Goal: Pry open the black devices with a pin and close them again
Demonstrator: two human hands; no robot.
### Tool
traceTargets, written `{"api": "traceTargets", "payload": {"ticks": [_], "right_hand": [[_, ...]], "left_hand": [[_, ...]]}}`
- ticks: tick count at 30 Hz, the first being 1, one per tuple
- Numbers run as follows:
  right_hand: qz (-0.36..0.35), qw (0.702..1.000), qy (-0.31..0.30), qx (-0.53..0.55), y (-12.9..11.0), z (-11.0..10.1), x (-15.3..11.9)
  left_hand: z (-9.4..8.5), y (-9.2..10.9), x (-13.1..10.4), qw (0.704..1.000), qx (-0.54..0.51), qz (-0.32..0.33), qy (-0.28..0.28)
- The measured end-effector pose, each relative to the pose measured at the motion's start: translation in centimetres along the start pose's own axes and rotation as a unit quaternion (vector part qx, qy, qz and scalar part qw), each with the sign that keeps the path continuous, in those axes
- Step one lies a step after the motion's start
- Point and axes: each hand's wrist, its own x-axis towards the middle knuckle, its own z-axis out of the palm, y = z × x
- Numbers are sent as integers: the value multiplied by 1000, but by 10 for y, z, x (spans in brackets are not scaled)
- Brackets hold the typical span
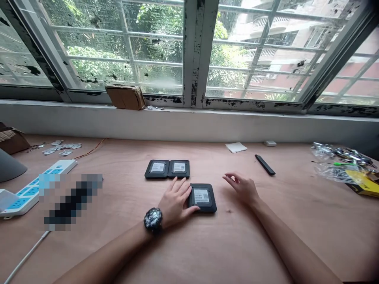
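A black square drive case (202,198) with a white label lies flat on the table. My left hand (177,201), wearing a dark wristwatch (153,219), rests against its left side, the thumb along the front edge and the fingers stretched forward. Just behind those fingertips, two similar drive cases (156,169) sit side by side, labels up. To the right of the nearest case, my right hand (241,187) hovers low with thumb and fingertips pinched together. Whatever may be between those tips is too small to make out.
A white power strip (56,169) and a blurred-out dark object (72,203) lie left. Several small white pieces (60,146) are behind them. A black bar (265,165) and white pad (236,147) lie right, near plastic bags (334,171) and a yellow box (364,181).
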Motion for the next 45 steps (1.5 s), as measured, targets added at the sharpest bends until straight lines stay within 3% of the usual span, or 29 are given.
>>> {"api": "traceTargets", "payload": {"ticks": [3, 6, 11, 16, 20, 23, 25, 27, 30, 36, 40, 45], "right_hand": [[-2, 1000, -11, 2, -3, 2, -1], [-16, 1000, -14, 0, -7, 1, -2], [-37, 999, -11, 6, -11, -1, -1], [-20, 999, 7, 32, -12, -5, -1], [26, 987, 58, 149, -32, -7, -3], [71, 944, 105, 305, -60, 0, -6], [81, 915, 113, 380, -80, 7, -9], [73, 905, 96, 408, -95, 13, -13], [40, 914, 62, 398, -107, 16, -18], [30, 925, 64, 374, -106, 12, -20], [37, 924, 28, 379, -107, 11, -19], [93, 886, -49, 451, -108, 2, -11]], "left_hand": [[-7, 15, -25, 1000, -6, -18, -7], [-8, 21, -32, 999, -14, -38, -1], [-7, 4, -26, 998, -53, 3, -42], [-5, -3, -25, 997, -76, 5, 2], [-1, 10, -26, 987, -143, 21, -67], [0, 11, -24, 976, -180, 25, -120], [-1, 6, -23, 971, -201, 18, -126], [-2, 2, -22, 970, -211, 9, -119], [-4, 0, -22, 971, -215, 6, -109], [-4, 3, -23, 972, -216, 14, -90], [-4, 2, -23, 972, -218, 19, -81], [-6, -5, -25, 970, -208, 13, -125]]}}
